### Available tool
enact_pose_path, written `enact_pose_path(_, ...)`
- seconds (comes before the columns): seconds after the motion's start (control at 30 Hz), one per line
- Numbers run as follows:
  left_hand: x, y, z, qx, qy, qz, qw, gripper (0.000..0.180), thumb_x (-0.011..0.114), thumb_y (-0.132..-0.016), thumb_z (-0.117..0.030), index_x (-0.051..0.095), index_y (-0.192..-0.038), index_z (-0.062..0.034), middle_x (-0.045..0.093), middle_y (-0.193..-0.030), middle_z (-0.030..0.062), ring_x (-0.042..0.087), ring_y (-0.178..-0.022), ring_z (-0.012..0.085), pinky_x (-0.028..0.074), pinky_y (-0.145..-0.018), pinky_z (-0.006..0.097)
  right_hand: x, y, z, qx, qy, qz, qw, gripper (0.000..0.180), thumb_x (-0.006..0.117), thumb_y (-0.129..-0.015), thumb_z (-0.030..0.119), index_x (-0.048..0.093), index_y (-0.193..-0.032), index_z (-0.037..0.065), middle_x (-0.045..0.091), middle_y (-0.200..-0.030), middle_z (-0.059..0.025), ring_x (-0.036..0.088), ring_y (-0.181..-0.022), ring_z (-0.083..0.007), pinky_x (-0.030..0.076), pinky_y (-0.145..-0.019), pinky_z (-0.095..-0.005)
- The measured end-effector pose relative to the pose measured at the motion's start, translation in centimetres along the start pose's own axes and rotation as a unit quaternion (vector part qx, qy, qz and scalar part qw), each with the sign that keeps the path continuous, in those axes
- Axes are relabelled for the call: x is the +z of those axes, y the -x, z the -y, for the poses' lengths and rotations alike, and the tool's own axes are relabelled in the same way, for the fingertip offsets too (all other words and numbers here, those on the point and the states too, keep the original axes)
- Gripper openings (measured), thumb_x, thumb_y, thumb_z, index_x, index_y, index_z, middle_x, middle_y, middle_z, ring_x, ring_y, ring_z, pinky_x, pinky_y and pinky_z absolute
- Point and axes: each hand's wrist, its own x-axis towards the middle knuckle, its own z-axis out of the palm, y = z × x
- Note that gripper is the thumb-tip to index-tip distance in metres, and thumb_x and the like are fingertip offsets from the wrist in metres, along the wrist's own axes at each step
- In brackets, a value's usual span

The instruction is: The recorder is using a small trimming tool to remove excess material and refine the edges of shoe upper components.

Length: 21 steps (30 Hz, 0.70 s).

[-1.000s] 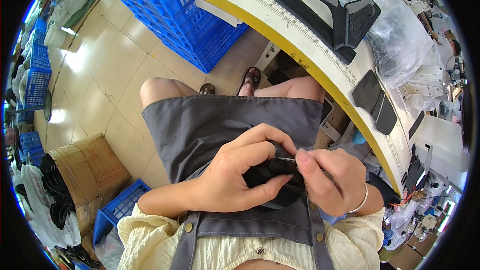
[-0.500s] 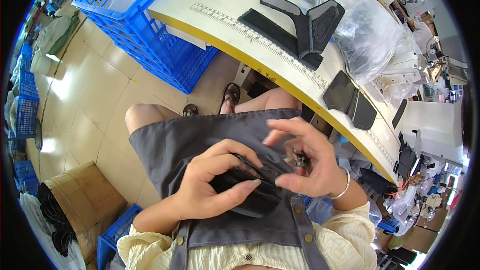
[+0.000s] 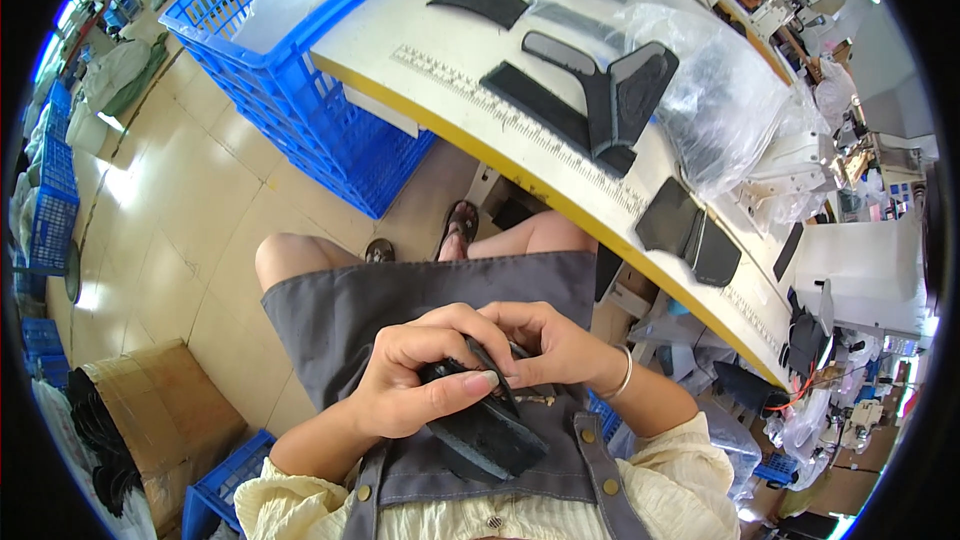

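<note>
Over my lap, on a grey apron (image 3: 400,300), my left hand (image 3: 420,380) grips a stack of black flat fabric pieces (image 3: 487,432). Its thumb lies across the top of the stack. My right hand (image 3: 550,345) pinches the upper edge of the same black pieces with thumb and fingers; a thin bracelet sits on that wrist. Both hands touch each other over the stack. Part of the stack is hidden under the fingers.
A cream worktable with a yellow edge (image 3: 560,170) carries black cut pieces (image 3: 590,100) and clear plastic bags (image 3: 720,90). A blue crate (image 3: 300,70) stands on the floor to the left. A cardboard box (image 3: 160,420) sits at lower left, a sewing machine (image 3: 860,260) at right.
Both hands have drawn together on the black pieces; my right hand's fingers, spread before, now close on the stack's edge. The view has tilted, showing more of the table.
</note>
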Motion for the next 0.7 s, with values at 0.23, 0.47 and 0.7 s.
enact_pose_path(0.23, -0.7, -0.2, -0.6, 0.006, -0.112, 0.008, 0.994, 0.008, 0.065, -0.080, -0.002, 0.062, -0.074, 0.0025, 0.062, -0.100, 0.0135, 0.059, -0.093, 0.0212, 0.044, -0.084, 0.033, 1.3, 0.6, 1.7, 0.078, -0.004, -0.177, 0.981, 0.039, 0.072, -0.082, 0.014, 0.055, -0.115, 0.001, 0.058, -0.099, 0.0015, 0.050, -0.089, -0.0024, 0.041, -0.077, -0.0189)
enact_pose_path(0.47, -2.6, -0.7, -1.0, 0.054, -0.201, -0.114, 0.971, 0.007, 0.065, -0.081, -0.006, 0.067, -0.080, 0.0008, 0.057, -0.112, 0.0150, 0.054, -0.108, 0.0242, 0.038, -0.095, 0.034, 0.9, 0.3, 5.1, -0.117, 0.103, -0.333, 0.930, 0.026, 0.070, -0.082, 0.008, 0.052, -0.100, 0.006, 0.052, -0.083, 0.0038, 0.050, -0.075, -0.0033, 0.040, -0.070, -0.0173)
enact_pose_path(0.7, -2.9, -1.0, -0.1, -0.051, -0.122, -0.208, 0.969, 0.012, 0.054, -0.091, -0.008, 0.060, -0.091, 0.0029, 0.062, -0.092, 0.0076, 0.056, -0.089, 0.0114, 0.040, -0.083, 0.023, -0.9, 1.8, 7.8, -0.155, 0.302, -0.435, 0.834, 0.022, 0.071, -0.083, 0.016, 0.053, -0.086, 0.005, 0.047, -0.064, 0.0065, 0.038, -0.056, -0.0003, 0.028, -0.049, -0.0173)
